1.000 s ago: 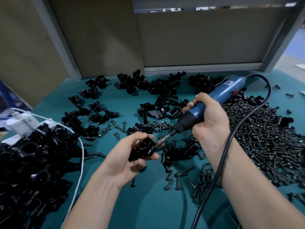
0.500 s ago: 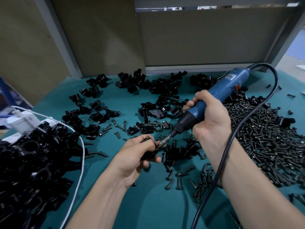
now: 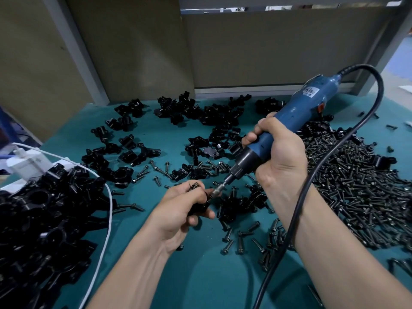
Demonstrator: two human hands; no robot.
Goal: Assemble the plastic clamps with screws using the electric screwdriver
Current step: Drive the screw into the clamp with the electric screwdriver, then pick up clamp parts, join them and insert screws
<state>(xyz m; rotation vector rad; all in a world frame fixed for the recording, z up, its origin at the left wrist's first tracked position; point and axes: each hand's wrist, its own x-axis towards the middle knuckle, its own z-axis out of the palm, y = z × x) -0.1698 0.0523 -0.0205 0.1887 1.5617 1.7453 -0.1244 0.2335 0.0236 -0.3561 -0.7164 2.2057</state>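
I see open teal mat [image 3: 200, 275] low in the middle of the view. On the left, 1 heap of black clamps [image 3: 44, 230] and a white cable [image 3: 109, 219] block me. On the right, the screw pile [image 3: 361, 197] and the black cord [image 3: 299, 204] crowd the way, and loose screws [image 3: 240, 239] litter the middle.

My bench [image 3: 200, 277] has a teal top, evenly lit, with only soft shadows. Straight ahead, a tan back panel [image 3: 278, 47] closes it off, standing on a pale grey rail [image 3: 245, 90]. Above that panel a narrow gap [image 3: 245, 8] shows bright light (what lies beyond it I can't make out). Left of it stands a second tan panel [image 3: 133, 52], then a slanting grey post [image 3: 73, 47], then a tan wall [image 3: 29, 63]. Another grey post [image 3: 376, 59] leans at the right. Past it I see pale floor [image 3: 398, 86] and a blue patch [image 3: 403, 61].
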